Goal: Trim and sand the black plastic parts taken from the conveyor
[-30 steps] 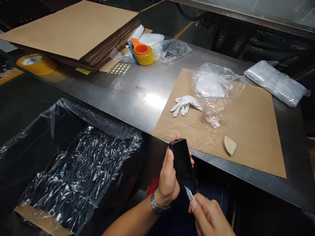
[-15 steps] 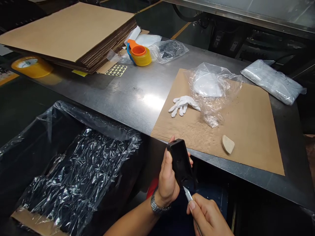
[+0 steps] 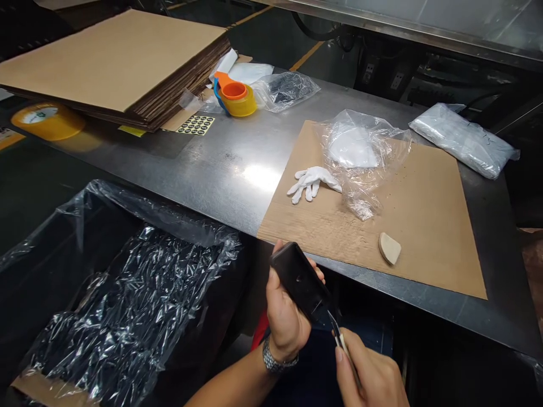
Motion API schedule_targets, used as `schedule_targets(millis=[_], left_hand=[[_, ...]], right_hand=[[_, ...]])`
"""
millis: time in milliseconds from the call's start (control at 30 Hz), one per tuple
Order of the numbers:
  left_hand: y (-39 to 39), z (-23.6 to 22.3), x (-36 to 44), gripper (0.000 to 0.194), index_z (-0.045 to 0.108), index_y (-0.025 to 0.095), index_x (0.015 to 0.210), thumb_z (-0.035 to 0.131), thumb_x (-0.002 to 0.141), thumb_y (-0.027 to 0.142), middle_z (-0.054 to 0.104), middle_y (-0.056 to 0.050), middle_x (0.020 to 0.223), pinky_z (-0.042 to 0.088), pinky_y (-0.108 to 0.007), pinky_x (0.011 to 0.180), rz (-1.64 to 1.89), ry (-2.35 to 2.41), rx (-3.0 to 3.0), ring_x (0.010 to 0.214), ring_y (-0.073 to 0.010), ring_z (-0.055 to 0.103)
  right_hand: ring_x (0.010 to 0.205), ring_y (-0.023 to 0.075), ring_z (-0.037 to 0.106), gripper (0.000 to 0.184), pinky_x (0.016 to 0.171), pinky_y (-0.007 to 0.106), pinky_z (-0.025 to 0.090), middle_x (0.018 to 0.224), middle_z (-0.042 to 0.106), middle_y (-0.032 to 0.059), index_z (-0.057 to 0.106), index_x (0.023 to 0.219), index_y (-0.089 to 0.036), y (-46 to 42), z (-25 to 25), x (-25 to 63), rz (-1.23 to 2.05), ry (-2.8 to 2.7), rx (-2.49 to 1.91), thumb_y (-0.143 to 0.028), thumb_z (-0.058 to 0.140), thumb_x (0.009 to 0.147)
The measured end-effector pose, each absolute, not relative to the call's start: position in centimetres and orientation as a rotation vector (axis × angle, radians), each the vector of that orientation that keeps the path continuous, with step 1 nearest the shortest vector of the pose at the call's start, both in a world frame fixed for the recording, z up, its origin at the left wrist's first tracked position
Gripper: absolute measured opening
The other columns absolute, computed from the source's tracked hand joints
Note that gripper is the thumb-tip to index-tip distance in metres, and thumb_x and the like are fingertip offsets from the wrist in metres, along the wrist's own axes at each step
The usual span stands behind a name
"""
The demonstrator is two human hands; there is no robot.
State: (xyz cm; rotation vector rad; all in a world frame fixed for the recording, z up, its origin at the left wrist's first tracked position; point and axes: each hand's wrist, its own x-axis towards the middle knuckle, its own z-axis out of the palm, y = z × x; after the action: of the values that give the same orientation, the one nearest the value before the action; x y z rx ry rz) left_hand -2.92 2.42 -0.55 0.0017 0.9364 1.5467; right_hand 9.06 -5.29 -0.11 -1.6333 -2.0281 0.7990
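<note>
My left hand (image 3: pixel 286 314) grips a black plastic housing (image 3: pixel 299 277), a long box-like part with a small round hole in its face. The part is tilted, its upper end leaning left, just off the table's front edge. In my right hand (image 3: pixel 369 367) is a slim utility knife (image 3: pixel 341 339), its blade pointing up and left. The blade tip is at the lower end of the housing; whether it touches the plastic I cannot tell. A metal watch sits on my left wrist.
A cardboard sheet (image 3: pixel 424 226) on the metal table (image 3: pixel 203 164) bears a white glove (image 3: pixel 314 182), clear plastic bags (image 3: pixel 356 147) and a beige block (image 3: pixel 389 249). Tape rolls (image 3: pixel 240 104) and stacked cardboard (image 3: pixel 114 62) lie farther back. A plastic-lined box (image 3: pixel 97 198) stands at left.
My left hand has turned the black housing, so its top now leans left and a different face shows. The knife has shifted slightly right and up, staying at the housing's lower end.
</note>
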Motion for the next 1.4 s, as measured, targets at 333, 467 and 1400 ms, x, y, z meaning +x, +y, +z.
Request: schedule_targets(millis=[333,467,1400], left_hand=[[2.1,0.1,-2.7,0.042,0.037,0.040,0.129,0.024,0.089,0.043,0.063,-0.001,0.074,0.048,-0.032,0.065,1.636,0.970,-0.018,0.064,-0.0162,0.059],[2.1,0.3,-2.7,0.039,0.045,0.041,0.121,0.024,0.089,0.043,0.062,-0.001,0.074,0.048,-0.032,0.065,1.645,0.977,0.006,0.063,-0.0160,0.058],[2.1,-0.6,-3.4,0.042,0.048,0.025,0.123,0.040,0.086,0.044,0.064,-0.003,0.078,0.053,-0.029,0.059,1.304,1.038,-0.124,0.063,-0.0157,0.063]], right_hand=[[0.036,0.0077,0.046,0.024,0.039,0.024,0.030,0.044,0.047,-0.0038,0.064,0.096,-0.004,-6.0,-0.6,7.9,-0.257,-2.466,-1.440,0.000,0.048,0.079],[0.036,0.0076,0.045,0.024,0.039,0.024,0.030,0.043,0.046,-0.0041,0.064,0.096,-0.004,-6.0,-0.8,7.9,-0.259,-2.475,-1.435,-0.002,0.046,0.080],[0.044,0.0082,0.044,0.027,0.044,0.023,0.030,0.052,0.045,-0.0022,0.061,0.103,-0.010,-4.5,-0.1,10.9,-0.178,-2.495,-1.476,-0.009,0.040,0.086]])
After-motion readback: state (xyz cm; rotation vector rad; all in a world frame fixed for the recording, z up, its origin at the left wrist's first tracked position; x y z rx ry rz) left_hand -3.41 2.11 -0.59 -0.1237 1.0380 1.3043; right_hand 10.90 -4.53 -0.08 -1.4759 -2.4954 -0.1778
